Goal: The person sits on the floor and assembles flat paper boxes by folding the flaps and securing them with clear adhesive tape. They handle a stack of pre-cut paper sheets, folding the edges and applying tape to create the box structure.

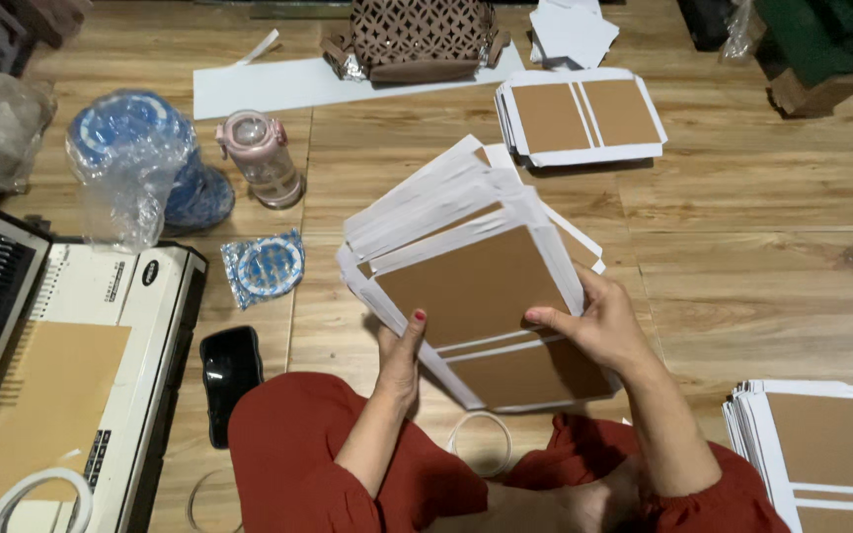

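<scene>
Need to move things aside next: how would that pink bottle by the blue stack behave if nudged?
The pink bottle stands upright on the wooden floor, taller than wide, so a high push would probably tip it. Being round, it would likely roll once down. Its clear body looks like smooth plastic, so possibly slippery.

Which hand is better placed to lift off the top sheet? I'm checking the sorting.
Probably the right hand: its fingers already lie on the top sheet, while the left hand props the stack's lower edge.
</scene>
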